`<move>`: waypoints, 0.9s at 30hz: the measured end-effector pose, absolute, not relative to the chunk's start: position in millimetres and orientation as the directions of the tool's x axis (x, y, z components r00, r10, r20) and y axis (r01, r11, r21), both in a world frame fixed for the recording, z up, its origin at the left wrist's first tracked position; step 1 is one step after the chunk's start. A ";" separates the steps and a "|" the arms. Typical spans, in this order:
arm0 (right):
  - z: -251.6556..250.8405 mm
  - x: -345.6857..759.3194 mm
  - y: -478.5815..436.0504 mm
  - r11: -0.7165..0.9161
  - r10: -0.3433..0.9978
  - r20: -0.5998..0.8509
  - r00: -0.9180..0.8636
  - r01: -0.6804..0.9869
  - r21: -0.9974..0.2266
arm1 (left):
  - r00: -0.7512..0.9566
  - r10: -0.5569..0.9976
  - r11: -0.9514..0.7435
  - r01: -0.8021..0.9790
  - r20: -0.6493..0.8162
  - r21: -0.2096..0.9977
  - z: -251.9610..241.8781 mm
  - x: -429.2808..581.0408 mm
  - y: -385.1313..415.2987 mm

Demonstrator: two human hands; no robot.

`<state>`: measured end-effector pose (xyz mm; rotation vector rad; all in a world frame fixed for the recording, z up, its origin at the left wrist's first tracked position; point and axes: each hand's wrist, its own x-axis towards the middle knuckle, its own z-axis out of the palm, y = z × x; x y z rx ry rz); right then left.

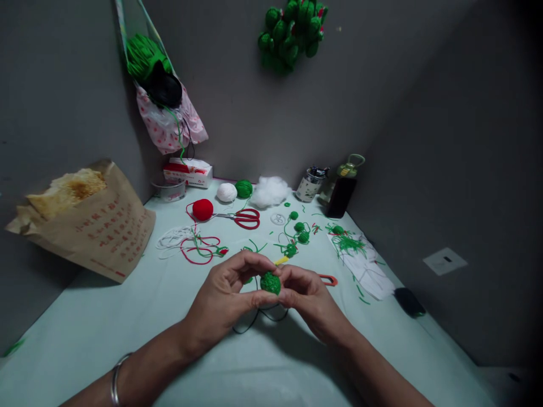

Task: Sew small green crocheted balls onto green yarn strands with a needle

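Observation:
A small green crocheted ball point(270, 283) is held up over the table between both hands. My left hand point(227, 291) grips it from the left, thumb below and fingers above. From the other side my right hand point(309, 297) pinches its right edge with thumb and fingertips. A yellow piece point(281, 260) shows just behind the fingers; what it belongs to is hidden. Beneath the hands a dark cord point(254, 323) lies in loops on the pale tablecloth point(203, 362). An orange-handled tool point(328, 280) sticks out beyond my right hand.
Red-handled scissors point(247, 219), a red yarn ball point(202, 210), white stuffing point(270, 192) and several green crocheted pieces point(302, 236) lie farther back. A paper bag point(97, 226) with flatbread stands left. At the back right are a tin point(309, 186) and a phone point(341, 197).

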<state>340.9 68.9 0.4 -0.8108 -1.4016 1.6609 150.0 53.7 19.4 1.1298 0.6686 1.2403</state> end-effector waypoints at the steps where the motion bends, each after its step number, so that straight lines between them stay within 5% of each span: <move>1: -0.7 340.8 69.1 -0.073 0.880 0.019 -0.475 -0.175 -0.982 | 0.249 0.953 -0.068 -0.381 0.173 0.922 18.9 150.2 53.9; 15: 4.0 340.1 72.3 -0.105 0.879 -0.027 -0.476 -0.138 -0.985 | 0.243 0.948 -0.126 -0.301 0.204 0.945 16.5 152.3 54.5; 23: 2.6 355.1 92.3 0.104 0.959 0.036 -0.280 0.234 -0.967 | 0.254 0.957 -0.143 0.003 0.137 0.990 -20.0 140.6 87.6; 27: -1.7 360.1 101.2 0.114 0.974 0.057 -0.219 0.258 -0.959 | 0.295 0.954 -0.071 0.051 0.053 0.996 -44.1 138.4 100.9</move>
